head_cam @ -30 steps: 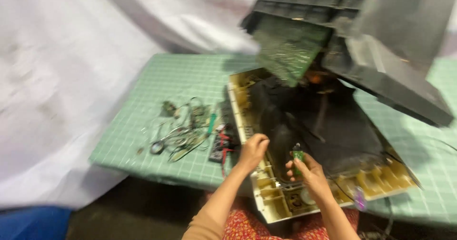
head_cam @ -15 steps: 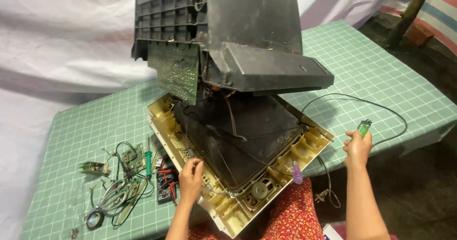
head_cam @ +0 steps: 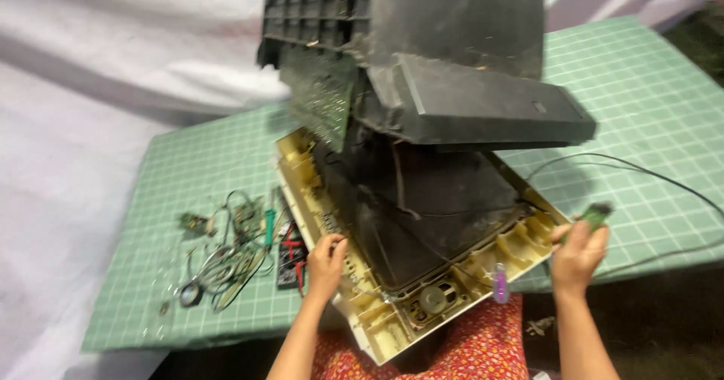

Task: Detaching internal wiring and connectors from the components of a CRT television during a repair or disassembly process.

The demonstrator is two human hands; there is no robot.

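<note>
An old opened television lies face down on the green mat, its yellowed front frame (head_cam: 520,248) around the dark picture tube (head_cam: 434,214). The black back shell (head_cam: 460,63) with a green circuit board (head_cam: 320,97) is tilted up above it. My left hand (head_cam: 326,265) rests on the frame's left edge, fingers curled over it. Off the frame's right corner, my right hand (head_cam: 577,253) grips a small green tool (head_cam: 596,216).
A tangle of wires, small parts and a green-handled screwdriver (head_cam: 268,225) lies on the green grid mat (head_cam: 181,191) at the left. A black cable (head_cam: 648,176) loops over the mat's right side. White cloth hangs behind the table. A purple object (head_cam: 499,282) sits by the frame's front edge.
The view has swung and come closer. My right hand, with the green tool, stays out at the frame's right corner after moving there from the centre. My left hand stays on the frame.
</note>
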